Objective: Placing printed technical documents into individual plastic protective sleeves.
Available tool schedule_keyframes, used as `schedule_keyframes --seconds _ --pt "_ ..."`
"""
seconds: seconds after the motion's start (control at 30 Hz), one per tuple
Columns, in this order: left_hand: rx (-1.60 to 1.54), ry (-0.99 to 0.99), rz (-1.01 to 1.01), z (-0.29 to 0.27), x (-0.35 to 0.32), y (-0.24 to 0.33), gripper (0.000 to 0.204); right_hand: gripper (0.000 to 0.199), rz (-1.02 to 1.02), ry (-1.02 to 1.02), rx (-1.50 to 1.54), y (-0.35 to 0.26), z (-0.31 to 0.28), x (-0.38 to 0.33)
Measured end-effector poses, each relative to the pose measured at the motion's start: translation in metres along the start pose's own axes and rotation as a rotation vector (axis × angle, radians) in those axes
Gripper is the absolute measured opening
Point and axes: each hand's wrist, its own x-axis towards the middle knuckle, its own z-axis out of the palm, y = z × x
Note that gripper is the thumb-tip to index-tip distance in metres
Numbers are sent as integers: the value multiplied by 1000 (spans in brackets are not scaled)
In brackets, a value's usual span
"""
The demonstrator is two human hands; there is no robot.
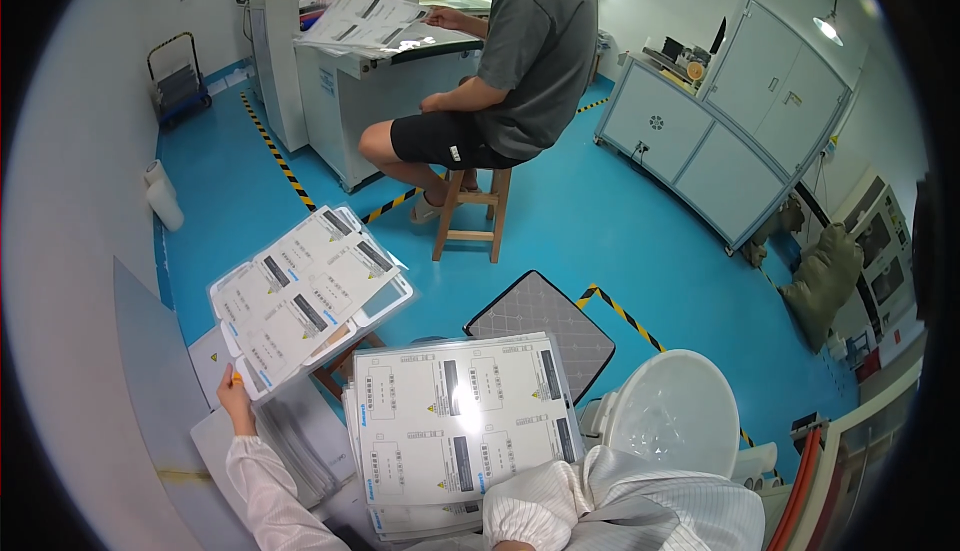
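Observation:
My left hand (pixel 238 406) is closed on the near corner of a printed label sheet (pixel 300 291), with something small and yellow at a fingertip. Clear borders surround the sheet's white panels, which carry black blocks and small yellow triangles. Other sheets lie partly under it, above a wooden stool (pixel 335 376). In front of me is a stack of similar printed sheets (pixel 455 421), its top one shining with glare. My right sleeve (pixel 540 501) bends over the stack's near right corner. Only a sliver of my right hand (pixel 515 546) shows at the lower edge; its fingers are hidden.
A white round bin (pixel 675 406) stands right of the stack, near a grey quilted mat (pixel 545 326). Ahead, a person (pixel 535 61) sits on a wooden stool (pixel 472 216), holding another sheet at a machine (pixel 350 101). More flat sheets (pixel 295 451) lie below my left arm.

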Motion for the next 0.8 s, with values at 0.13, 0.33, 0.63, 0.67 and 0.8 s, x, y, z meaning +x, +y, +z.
schedule_keyframes --seconds 0.13,0.33,0.63,0.67,0.8 --pt "-144 21 7 4 -16 -16 36 58 12 -13 -12 -1 12 6" --pt "-308 8 -54 10 -51 -4 36 56 42 8 -77 -14 12 -4" --pt "-467 227 -185 -30 -198 -65 33 53 210 66 -154 -14 12 -47" --pt "-471 206 -201 -40 -214 -71 34 52 272 64 -137 -6 15 -59" --pt "-452 164 -223 -61 -251 -69 39 51 583 6 21 44 43 -116"
